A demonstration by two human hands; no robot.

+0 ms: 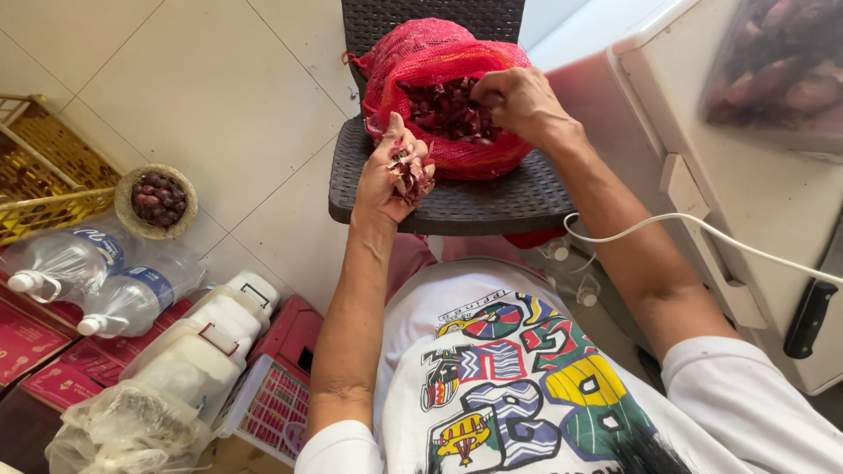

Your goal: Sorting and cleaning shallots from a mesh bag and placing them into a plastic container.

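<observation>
Shallots [450, 110], small and dark red, fill the open mouth of a red mesh sack [421, 57] that sits on the seat of a dark woven chair [457, 200]. The right hand [518, 101] reaches into the sack's opening, its fingers curled down among the bulbs; whether they are closed on one cannot be told. The left hand [395, 171] is held just in front of the sack, over the chair's front edge, palm up and cupped around a loose clump of papery reddish skins [411, 171]. Both forearms run back to a white printed shirt [509, 377] at the bottom of the view.

A white cable [702, 226] crosses the right forearm and trails toward a white appliance [720, 132] on the right, where a black knife handle [810, 316] hangs at its edge. On the tiled floor [211, 88] to the left, well apart from the chair, stands a small woven basket [127, 189] holding more shallots. Near it lie two clear plastic bottles [97, 281], white jugs [219, 325], red boxes [35, 342] and a yellow wire rack [44, 175].
</observation>
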